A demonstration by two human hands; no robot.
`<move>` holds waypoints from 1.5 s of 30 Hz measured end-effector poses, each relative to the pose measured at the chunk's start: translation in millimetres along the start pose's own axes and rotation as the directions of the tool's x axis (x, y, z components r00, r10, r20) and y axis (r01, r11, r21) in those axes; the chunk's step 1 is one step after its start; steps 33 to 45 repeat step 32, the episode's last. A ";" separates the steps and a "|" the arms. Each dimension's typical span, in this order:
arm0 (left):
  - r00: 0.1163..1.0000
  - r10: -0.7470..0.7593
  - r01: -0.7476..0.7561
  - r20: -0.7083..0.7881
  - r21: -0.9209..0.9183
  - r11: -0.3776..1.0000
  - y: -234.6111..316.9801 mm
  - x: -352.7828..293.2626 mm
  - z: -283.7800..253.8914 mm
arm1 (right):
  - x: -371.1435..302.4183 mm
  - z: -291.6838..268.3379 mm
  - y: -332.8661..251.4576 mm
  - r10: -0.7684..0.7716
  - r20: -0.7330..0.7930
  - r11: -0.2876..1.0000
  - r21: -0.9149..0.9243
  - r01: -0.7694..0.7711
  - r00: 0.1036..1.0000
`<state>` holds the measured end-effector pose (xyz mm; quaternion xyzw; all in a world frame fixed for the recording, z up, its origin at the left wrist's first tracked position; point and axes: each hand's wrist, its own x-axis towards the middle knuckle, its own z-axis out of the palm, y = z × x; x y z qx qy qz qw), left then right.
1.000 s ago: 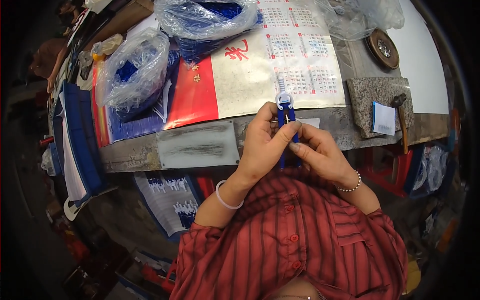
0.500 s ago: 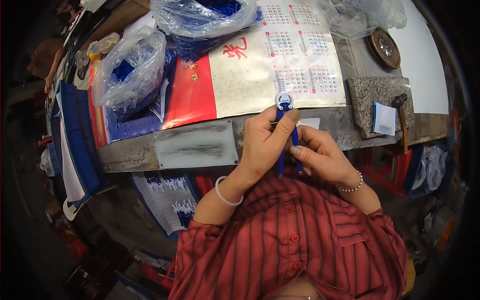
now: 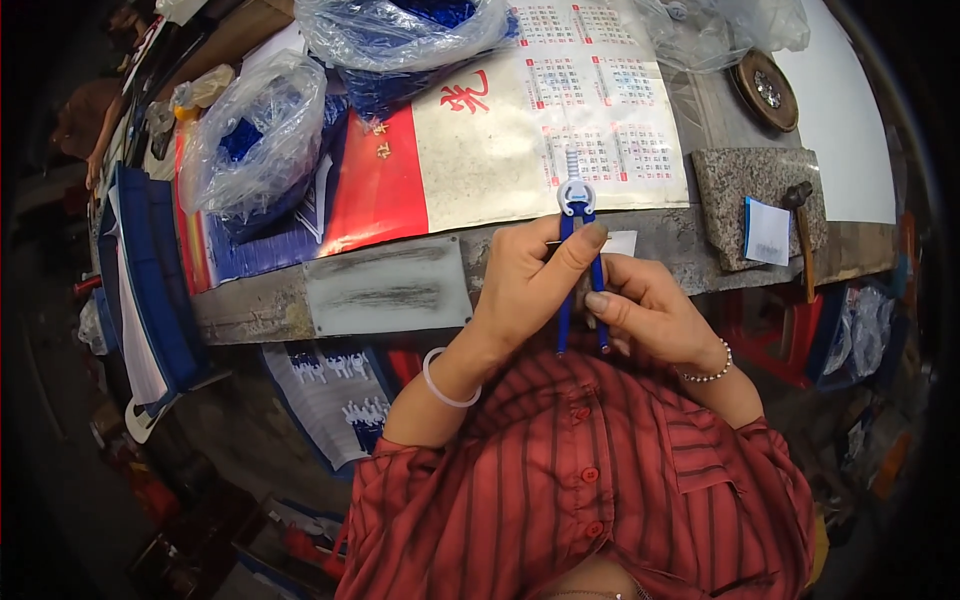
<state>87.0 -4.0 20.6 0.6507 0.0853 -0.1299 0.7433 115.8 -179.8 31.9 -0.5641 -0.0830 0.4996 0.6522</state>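
Note:
A drawing compass with two blue legs, a white round head and a ribbed white top stands between my hands near the table's front edge. My left hand is closed on it, thumb across the legs just below the head. Thumb and fingers of my right hand pinch the right leg lower down. The legs stand slightly apart, their small metal tips toward my shirt. Some fingertips of both hands are hidden behind the compass. A small white paper lies just beyond my right hand.
A calendar sheet covers much of the table. Clear bags of blue parts stand far left. On the right are a stone slab, a hammer and a round dish. A tray of compass parts sits below the left edge.
My left thumb has moved slightly up and to the right. The compass head has shifted a little right, and a gap between the legs shows more plainly below it.

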 end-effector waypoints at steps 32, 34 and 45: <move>0.994 0.083 -0.095 -0.068 -0.204 0.974 -10.2 6.7 7.1 | 4.8 -1.0 2.3 -0.051 -0.068 0.994 -0.102 0.044 0.996; 0.994 0.083 -0.095 -0.068 -0.204 0.974 -10.2 6.7 7.1 | 4.8 -1.0 2.3 -0.051 -0.068 0.994 -0.102 0.044 0.996; 0.994 0.083 -0.095 -0.068 -0.204 0.974 -10.2 6.7 7.1 | 4.8 -1.0 2.3 -0.051 -0.068 0.994 -0.102 0.044 0.996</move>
